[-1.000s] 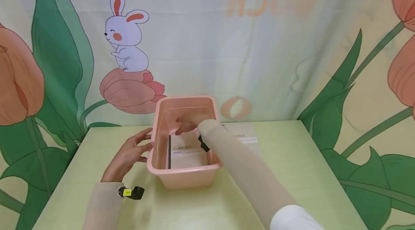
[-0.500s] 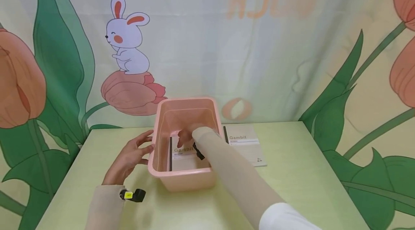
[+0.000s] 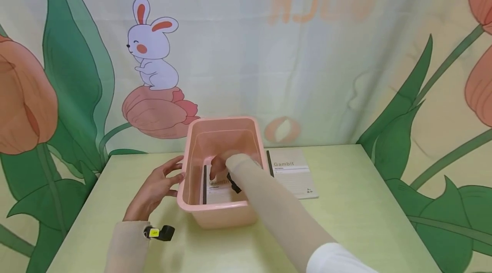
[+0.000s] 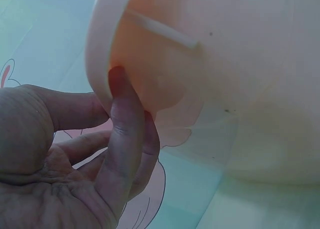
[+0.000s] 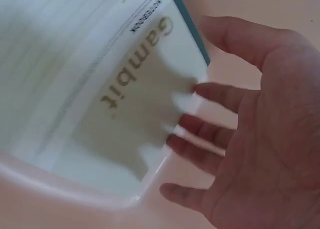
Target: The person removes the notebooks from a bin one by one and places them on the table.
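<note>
A pink plastic basin point(image 3: 217, 208) stands on the table, with a notebook point(image 3: 219, 198) lying inside on its floor. The notebook has a pale cover, a dark spine strip and the word "Gambit". My left hand point(image 3: 157, 187) pinches the basin's left rim; in the left wrist view its thumb and fingers sit on both sides of the rim point(image 4: 97, 54). Reaching into the basin, my right hand point(image 5: 255, 119) has its fingers spread and fairly straight, fingertips right at the top edge of the notebook point(image 5: 75, 89). From the head, the forearm partly covers that notebook.
To the right of the basin, a second "Gambit" notebook point(image 3: 294, 177) lies flat on the pale green table point(image 3: 346, 217). A curtain point(image 3: 230, 51) printed with a rabbit and tulips hangs close behind the table. Each wrist carries a small black camera point(image 3: 165, 233).
My right hand has moved lower into the basin and over the notebook's title. The forearm has shifted left, uncovering more of the second notebook. My left hand keeps its hold on the rim.
</note>
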Demonstrator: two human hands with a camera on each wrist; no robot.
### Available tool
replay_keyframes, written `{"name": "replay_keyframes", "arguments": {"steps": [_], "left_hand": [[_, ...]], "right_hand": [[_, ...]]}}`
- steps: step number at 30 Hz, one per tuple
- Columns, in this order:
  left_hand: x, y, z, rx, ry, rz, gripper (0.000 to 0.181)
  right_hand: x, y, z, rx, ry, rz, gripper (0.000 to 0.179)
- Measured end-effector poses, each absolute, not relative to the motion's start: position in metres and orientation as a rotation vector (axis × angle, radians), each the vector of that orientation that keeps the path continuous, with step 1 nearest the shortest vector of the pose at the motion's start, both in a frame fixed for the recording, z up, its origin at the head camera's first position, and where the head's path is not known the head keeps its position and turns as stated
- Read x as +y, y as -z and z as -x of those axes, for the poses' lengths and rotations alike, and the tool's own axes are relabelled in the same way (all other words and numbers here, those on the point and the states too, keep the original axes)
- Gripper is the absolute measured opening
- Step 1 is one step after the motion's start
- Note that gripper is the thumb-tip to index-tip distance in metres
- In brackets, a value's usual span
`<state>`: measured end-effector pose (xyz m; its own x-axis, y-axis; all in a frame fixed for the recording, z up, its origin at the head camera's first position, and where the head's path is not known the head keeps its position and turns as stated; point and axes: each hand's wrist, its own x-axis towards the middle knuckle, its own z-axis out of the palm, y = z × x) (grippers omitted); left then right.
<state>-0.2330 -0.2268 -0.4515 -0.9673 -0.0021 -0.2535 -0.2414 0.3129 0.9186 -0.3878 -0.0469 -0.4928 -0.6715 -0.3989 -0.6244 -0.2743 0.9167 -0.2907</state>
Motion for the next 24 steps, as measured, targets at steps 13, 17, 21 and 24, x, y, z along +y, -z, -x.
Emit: {"name": "replay_keyframes", "arguments": {"steps": [13,17,21,24], "left_hand": [[-0.225,0.450,0.233,2.375,-1.711,0.214,0.068],[-0.225,0.450,0.233,2.367,-1.715,0.218,0.067],[-0.225,0.450,0.233,2.365,-1.721,0.219,0.067],[-0.225,0.451,0.234,2.366,-1.729,0.219,0.066]], "right_hand": [[-0.049,0.496,0.392,2.401,0.176,0.431,0.042],[-0.049,0.493,0.390,2.423,0.172,0.413,0.034],[-0.050,0.494,0.393,2.477,0.189,0.426,0.043],[-0.049,0.500,0.400,2.579,0.234,0.486,0.070]]}}
